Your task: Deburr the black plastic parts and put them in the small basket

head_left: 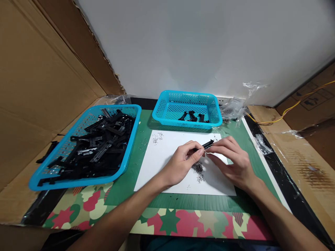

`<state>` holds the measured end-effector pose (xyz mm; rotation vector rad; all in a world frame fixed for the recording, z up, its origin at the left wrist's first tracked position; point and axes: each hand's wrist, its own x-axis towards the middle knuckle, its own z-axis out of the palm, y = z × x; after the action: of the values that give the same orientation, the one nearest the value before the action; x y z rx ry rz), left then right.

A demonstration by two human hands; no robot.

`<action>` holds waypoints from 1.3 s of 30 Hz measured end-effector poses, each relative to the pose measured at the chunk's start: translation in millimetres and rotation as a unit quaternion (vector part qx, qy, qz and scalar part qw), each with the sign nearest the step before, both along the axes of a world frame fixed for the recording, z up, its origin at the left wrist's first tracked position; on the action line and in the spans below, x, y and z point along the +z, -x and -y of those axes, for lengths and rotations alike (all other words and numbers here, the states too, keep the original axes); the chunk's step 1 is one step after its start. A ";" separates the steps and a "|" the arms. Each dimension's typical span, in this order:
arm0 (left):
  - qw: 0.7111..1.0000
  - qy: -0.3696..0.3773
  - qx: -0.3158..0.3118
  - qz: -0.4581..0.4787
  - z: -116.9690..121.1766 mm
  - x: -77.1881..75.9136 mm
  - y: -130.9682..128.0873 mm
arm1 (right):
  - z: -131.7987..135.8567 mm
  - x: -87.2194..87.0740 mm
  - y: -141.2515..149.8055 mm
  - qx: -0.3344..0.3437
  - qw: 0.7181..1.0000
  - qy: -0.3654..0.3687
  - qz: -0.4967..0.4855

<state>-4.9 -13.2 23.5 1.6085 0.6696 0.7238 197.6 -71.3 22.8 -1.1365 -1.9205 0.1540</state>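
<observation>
My left hand [181, 162] is closed around a narrow black plastic part [208, 144], whose far end sticks out past the fingers. My right hand [237, 162] meets it from the other side, thumb and fingertips pinched together close to the part. Whatever lies in that pinch is too small to make out. Beneath the hands, a pile of tiny thin metal pieces [199, 170], perhaps small springs or bent wires, rests on a white sheet [154, 174]. A smaller scatter of metal pieces [157, 138] lies on the sheet's far left corner.
At left, a blue basket [127, 157] is heaped with black plastic parts [104, 139]. Another blue basket [187, 123] at the back holds several black parts [192, 116]. Clear plastic bags [232, 108] lie back right. Cardboard [47, 69] walls the left side; a yellow cable [290, 108] runs at right.
</observation>
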 end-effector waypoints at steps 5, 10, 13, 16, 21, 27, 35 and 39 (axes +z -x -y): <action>1.000 0.012 -0.001 0.002 -0.8 1.4 -1.1 | 1.5 -7.9 -1.9 -0.016 0.991 -0.103 0.087; 1.000 0.004 -0.001 -0.011 -1.3 -0.6 -0.7 | 3.0 -14.0 -4.2 -0.013 0.987 -0.121 0.109; 0.999 -0.021 0.007 -0.028 -1.5 -2.4 0.4 | 2.6 -11.2 -2.0 -0.023 0.988 -0.107 0.109; 0.997 -0.062 0.017 -0.035 -1.6 -3.7 1.4 | 2.6 -5.7 2.0 -0.041 0.994 -0.085 0.056; 0.993 -0.111 0.045 -0.024 1.5 -6.0 1.1 | 6.1 -3.4 6.5 -0.064 0.995 -0.075 0.005; 0.994 -0.091 0.065 0.009 4.2 -9.2 0.1 | 8.7 -6.1 6.0 -0.038 0.995 -0.080 0.044; 0.991 -0.120 0.057 0.011 1.9 -10.1 1.3 | 10.9 -8.6 2.2 -0.032 0.994 -0.082 0.066; 0.993 -0.115 0.039 0.010 1.7 -9.5 1.9 | 8.7 -6.1 0.9 -0.004 0.999 -0.040 0.027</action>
<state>-6.8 -14.9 14.1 1.7904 0.6553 0.9004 196.8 -80.1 16.8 -1.1044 -1.9515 0.0436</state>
